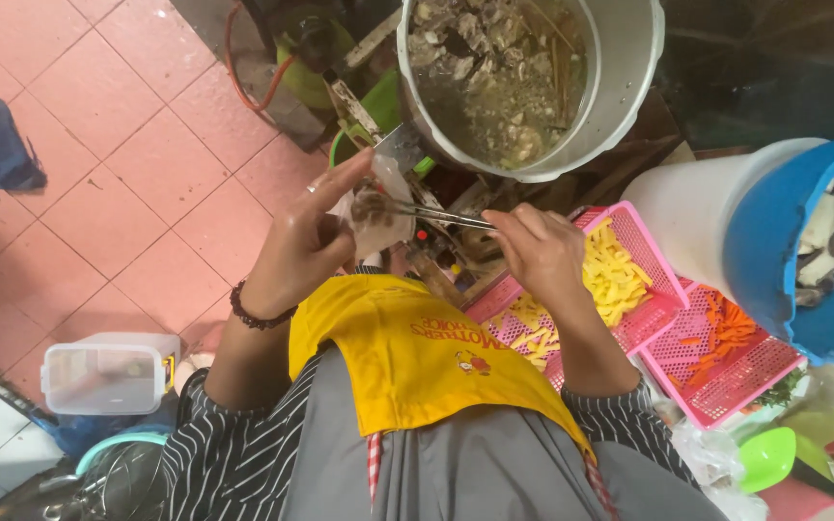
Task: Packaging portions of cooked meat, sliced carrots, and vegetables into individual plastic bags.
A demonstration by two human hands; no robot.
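Meat piece (371,205) in small plastic bag (383,227), just below the pot (620,87); right grip (533,246) pinched on tongs (436,214), left grip (311,241) clamped on the bag; a slack pinch risks dropping it to floor (127,164).

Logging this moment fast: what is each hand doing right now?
Left hand: closed on a small clear plastic bag, held open.
Right hand: closed on metal tongs, whose tips reach into the bag with a dark piece of food.
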